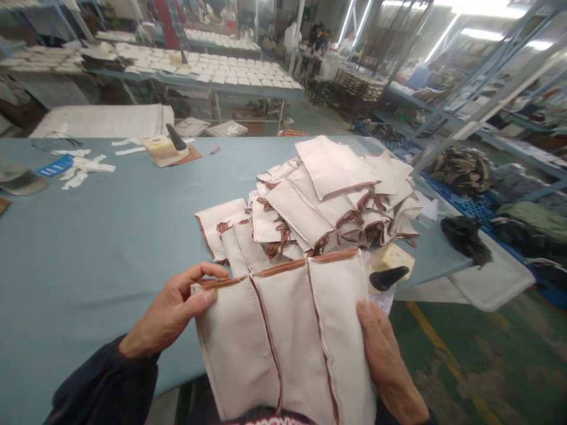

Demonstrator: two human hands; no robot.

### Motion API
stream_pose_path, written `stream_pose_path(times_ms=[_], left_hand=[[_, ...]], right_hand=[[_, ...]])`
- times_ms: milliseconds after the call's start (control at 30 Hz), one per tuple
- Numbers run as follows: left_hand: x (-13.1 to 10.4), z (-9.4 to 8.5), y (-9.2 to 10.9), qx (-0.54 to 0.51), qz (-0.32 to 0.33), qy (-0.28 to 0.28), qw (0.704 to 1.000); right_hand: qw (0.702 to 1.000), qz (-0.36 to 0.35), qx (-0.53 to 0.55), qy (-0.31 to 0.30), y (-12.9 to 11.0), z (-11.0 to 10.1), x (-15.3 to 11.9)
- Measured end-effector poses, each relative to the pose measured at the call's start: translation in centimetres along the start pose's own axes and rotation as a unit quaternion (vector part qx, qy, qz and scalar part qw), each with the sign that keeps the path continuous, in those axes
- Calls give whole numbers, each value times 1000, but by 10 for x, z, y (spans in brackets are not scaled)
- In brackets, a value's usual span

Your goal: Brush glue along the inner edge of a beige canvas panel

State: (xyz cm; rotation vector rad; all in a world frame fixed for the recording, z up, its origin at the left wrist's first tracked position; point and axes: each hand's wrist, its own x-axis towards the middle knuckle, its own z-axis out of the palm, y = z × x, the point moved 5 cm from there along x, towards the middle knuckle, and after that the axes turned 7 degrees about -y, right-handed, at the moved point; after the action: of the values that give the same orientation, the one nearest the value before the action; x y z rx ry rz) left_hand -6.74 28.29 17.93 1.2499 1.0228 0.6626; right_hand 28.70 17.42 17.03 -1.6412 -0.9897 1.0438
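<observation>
Between my hands is a sewn off-white fabric panel (287,330) with brown edging along its top and two brown seams running down it. My left hand (177,307) pinches its upper left corner, thumb in front and fingers behind. On the right side edge, my right hand (383,348) grips the panel with the thumb in front; its other fingers are mostly hidden. Just beyond the panel lies a heap of similar off-white sewn pieces (332,171) with brown edges and loose brown threads. The panel's lower end runs out of view near my body.
A blue-grey table (110,236) spreads under everything. Yellowish blocks with black horn-shaped pieces stand at the right (392,265) and far left (163,147). White scraps (88,168) lie at left, a black cloth (465,239) on the right edge. Other people and laden tables are behind.
</observation>
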Motion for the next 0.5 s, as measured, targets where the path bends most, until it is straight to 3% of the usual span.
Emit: stream_pose_path(times_ms=[133,233,333,500], left_hand=[[8,-19,-4,109,24,72,991],[13,-20,-7,147,18,71,986],[9,-11,-3,194,64,76,976],[-11,30,24,256,239,68,934]], right_hand=[[982,-153,-105,-33,-34,10,-10],[943,-274,-176,-70,-60,24,-22],[897,-361,-234,-99,-78,38,-33],[843,-422,-315,-111,-86,59,-36]])
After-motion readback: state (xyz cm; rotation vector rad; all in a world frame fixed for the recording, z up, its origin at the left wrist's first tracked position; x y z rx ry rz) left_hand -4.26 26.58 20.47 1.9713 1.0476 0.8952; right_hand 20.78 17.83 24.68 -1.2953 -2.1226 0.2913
